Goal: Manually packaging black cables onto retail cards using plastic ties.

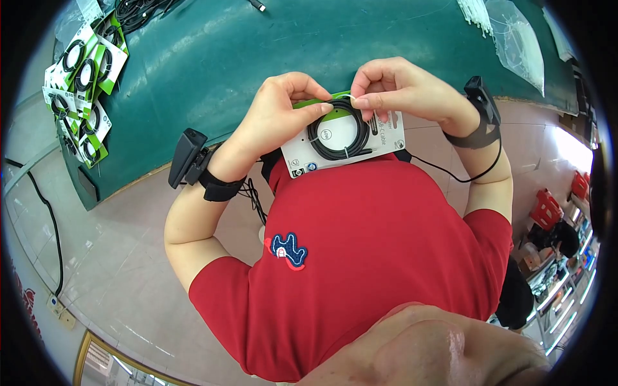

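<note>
A white and green packaging card with a coiled black cable on it rests at the near edge of the green table, close against my red shirt. My left hand is closed on the card's upper left edge, its thumb pressed at the top of the coil. A thin white cable tie loops at the coil's top. My right hand pinches the tie's end between thumb and forefinger, with the other fingers curled. Another light tie goes round the coil's lower side.
Several carded black cables lie heaped at the table's left end, beside loose black cables. A connector lies at the far edge. White cable ties and a clear plastic bag are at the far right. Black devices are strapped to both wrists.
</note>
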Motion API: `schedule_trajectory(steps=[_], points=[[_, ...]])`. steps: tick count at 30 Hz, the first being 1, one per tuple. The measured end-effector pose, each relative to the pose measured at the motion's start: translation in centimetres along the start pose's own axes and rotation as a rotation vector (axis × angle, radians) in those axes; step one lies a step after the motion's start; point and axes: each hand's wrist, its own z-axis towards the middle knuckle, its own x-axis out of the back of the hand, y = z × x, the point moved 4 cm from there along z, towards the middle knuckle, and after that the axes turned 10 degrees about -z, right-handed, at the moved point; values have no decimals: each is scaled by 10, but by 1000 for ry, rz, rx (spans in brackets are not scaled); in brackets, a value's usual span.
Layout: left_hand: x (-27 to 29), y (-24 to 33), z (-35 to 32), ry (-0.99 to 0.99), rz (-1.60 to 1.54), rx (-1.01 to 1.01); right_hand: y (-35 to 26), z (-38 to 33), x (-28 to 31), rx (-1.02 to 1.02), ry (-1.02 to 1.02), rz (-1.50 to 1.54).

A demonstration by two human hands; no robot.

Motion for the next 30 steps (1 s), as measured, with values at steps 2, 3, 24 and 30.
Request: schedule_trajectory(steps=[2,3,24,30], points=[[1,-3,1,-5,-20,17,5,-2,-9,28,46,-6],[1,-3,1,-5,-23,20,7,-3,-13,59,94,-15],[0,-11,3,-136,-140,70,16,-3,-31,393,546,-419],[-2,-7,2,-162,-146,69,14,-5,-34,422,575,-466]])
